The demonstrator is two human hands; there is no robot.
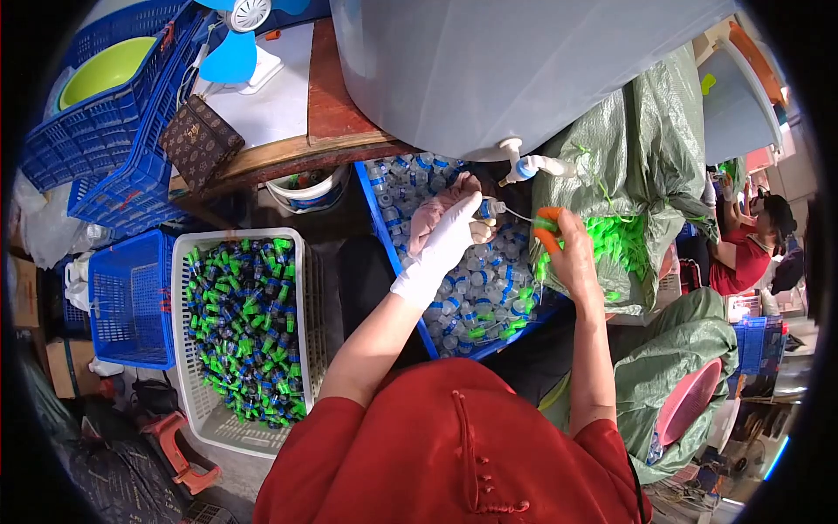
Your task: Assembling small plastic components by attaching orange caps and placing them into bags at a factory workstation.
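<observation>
My left hand [454,234], in a white covering, is closed round a small clear bottle [491,209] with a blue band. A pink cloth [426,220] shows beside that hand. My right hand [573,259] wears orange finger covers and pinches a green cap [547,224]. From the cap a thin pale stick [521,216] reaches toward the bottle's mouth; whether its tip is inside I cannot tell. Below both hands, a blue tray [381,217] holds many similar clear bottles [449,297], with some green caps among them at its near right side.
At left, a white basket [182,327] holds many dark, green-capped bottles, beside a blue crate [131,301]. Ahead stands a big grey tank [489,70] with a tap [515,162]. Right, a green sack [668,131] holds green caps [615,244]. A person [742,253] sits far right.
</observation>
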